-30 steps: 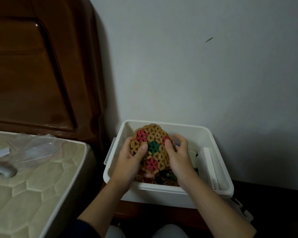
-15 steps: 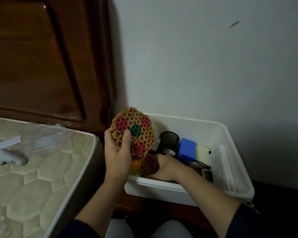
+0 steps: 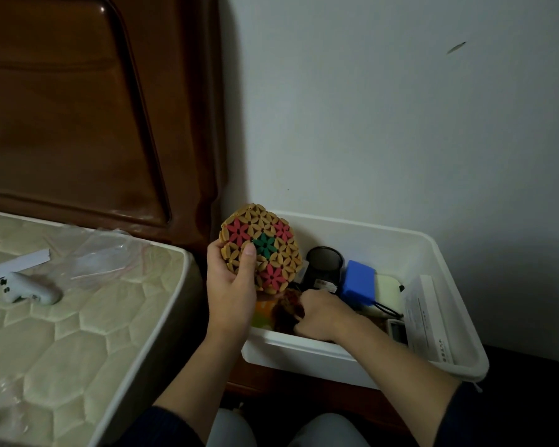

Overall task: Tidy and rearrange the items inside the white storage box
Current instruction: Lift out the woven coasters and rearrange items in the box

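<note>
My left grip (image 3: 231, 287) holds mat (image 3: 262, 246) upright above box (image 3: 446, 269) edge. Right grip (image 3: 317, 312) inside box, fingers curled round dark brown item (image 3: 286, 309); cup (image 3: 324, 264) just behind.

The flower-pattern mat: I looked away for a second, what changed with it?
The right hand let go of the mat and dropped into the white box, gripping a dark brown item. The left hand lifted the mat leftward, clear. The box stayed put.
</note>
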`<control>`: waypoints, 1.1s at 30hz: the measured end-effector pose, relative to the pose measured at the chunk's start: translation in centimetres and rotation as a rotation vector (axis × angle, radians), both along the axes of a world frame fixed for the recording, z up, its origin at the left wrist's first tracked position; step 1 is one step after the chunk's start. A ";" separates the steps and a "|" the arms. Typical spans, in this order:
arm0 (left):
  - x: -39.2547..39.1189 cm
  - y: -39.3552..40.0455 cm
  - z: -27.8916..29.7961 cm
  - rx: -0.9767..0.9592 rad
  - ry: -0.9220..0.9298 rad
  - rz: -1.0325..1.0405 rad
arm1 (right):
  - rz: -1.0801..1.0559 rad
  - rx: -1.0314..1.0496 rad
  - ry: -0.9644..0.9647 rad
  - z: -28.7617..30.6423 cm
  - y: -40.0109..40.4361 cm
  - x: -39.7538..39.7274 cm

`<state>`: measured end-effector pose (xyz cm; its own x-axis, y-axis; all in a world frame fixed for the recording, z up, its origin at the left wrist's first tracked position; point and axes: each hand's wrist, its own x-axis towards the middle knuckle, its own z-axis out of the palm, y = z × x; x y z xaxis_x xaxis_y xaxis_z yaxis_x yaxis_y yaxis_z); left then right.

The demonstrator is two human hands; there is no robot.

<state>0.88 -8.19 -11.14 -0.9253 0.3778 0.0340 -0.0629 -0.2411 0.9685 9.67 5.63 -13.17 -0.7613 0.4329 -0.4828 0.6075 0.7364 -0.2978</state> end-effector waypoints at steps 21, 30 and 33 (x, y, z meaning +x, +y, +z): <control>3.4 2.4 0.1 -0.217 0.013 -0.034 | -0.947 -1.010 1.134 4.7 7.5 9.1; 3.2 1.5 0.6 -0.036 -0.306 -0.443 | -0.931 -1.157 1.230 1.4 5.4 8.2; 3.1 1.4 0.6 -0.043 -0.296 -0.502 | -0.943 -1.098 1.228 1.0 4.8 8.1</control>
